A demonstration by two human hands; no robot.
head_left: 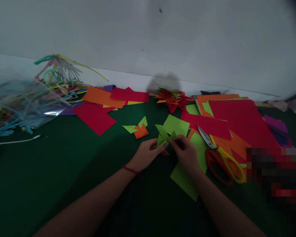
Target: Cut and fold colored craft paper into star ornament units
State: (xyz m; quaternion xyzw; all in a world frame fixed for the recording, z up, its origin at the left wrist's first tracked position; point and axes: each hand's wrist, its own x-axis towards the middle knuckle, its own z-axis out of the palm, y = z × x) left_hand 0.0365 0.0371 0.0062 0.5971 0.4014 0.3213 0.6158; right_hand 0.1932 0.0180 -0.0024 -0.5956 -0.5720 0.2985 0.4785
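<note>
Between both hands is a piece of folded green paper (162,134) with pointed flaps sticking up. My left hand (149,152) grips its lower left side, thumb in front. My right hand (186,152) pinches its right edge, the fingers closed by a small raised fold. Just to the left lies a small folded paper piece (141,131), orange with two green pointed leaves. A flat green paper square (178,124) sits right behind the held paper. Under my right hand and forearm, more green paper sheets (186,181) lie on the dark green table (71,184).
Scissors (218,151) with red and yellow handles rest on paper at the right. Stacked red sheets (241,121) lie behind them. A spiky folded-paper flower (174,98) stands near the wall. Red paper (95,118) and orange paper (103,97) lie left, beside bagged pipe cleaners (24,102).
</note>
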